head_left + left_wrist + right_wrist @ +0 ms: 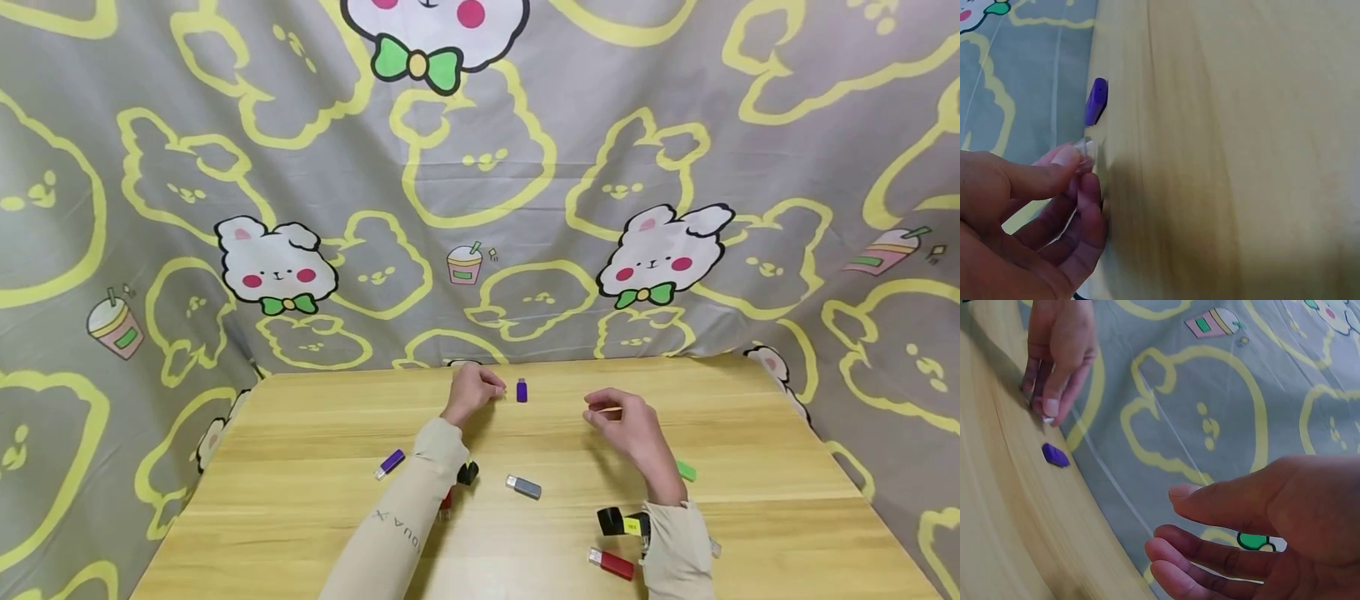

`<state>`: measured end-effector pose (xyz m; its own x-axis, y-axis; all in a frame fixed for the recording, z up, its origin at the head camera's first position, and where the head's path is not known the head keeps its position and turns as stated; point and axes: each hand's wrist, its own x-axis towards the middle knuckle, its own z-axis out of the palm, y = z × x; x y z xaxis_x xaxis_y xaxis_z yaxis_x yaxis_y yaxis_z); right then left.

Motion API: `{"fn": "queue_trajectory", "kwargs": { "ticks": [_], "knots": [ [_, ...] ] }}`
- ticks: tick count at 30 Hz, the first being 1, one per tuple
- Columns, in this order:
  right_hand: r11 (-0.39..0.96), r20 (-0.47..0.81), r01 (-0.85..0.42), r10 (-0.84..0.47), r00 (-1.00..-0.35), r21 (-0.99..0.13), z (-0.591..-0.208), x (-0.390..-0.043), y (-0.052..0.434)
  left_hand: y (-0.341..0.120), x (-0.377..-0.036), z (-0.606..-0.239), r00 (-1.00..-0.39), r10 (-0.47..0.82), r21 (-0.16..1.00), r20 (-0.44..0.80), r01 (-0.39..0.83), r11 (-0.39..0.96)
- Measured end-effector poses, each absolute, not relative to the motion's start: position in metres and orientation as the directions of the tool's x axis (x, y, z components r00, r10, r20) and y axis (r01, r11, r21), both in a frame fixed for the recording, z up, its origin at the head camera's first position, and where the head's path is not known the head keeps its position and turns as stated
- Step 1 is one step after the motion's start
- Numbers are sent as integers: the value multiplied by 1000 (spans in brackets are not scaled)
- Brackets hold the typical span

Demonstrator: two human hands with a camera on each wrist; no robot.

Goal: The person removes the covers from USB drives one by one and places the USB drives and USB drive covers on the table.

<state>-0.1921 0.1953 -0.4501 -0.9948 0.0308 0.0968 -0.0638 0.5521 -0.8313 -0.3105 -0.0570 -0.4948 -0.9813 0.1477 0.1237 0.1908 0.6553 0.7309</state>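
At the table's far edge my left hand (pixel 471 390) pinches a clear cap just beside the purple stick (pixel 522 390), apparently uncapped, while my right hand (pixel 626 425) hovers empty and relaxed, other sticks untouched.

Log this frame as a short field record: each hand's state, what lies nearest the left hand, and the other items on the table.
left hand: fingers curled, pinching a small clear piece, seen in the left wrist view
right hand: relaxed, holds nothing
nearest item: small purple piece just beyond the left fingertips, not touched
surface: wooden table
other items: purple drive, grey drive, red drive, green piece
backdrop: grey bunny-print cloth
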Motion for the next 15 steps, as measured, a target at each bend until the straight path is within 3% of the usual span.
{"fn": "queue_trajectory", "kwargs": {
  "ticks": [15],
  "knots": [
    [558, 107, -65, 44, -993, -827, -454, -192, 211, -53, -314, -497, -980, 176, 703, 98, 193, 685]
  ]
}}
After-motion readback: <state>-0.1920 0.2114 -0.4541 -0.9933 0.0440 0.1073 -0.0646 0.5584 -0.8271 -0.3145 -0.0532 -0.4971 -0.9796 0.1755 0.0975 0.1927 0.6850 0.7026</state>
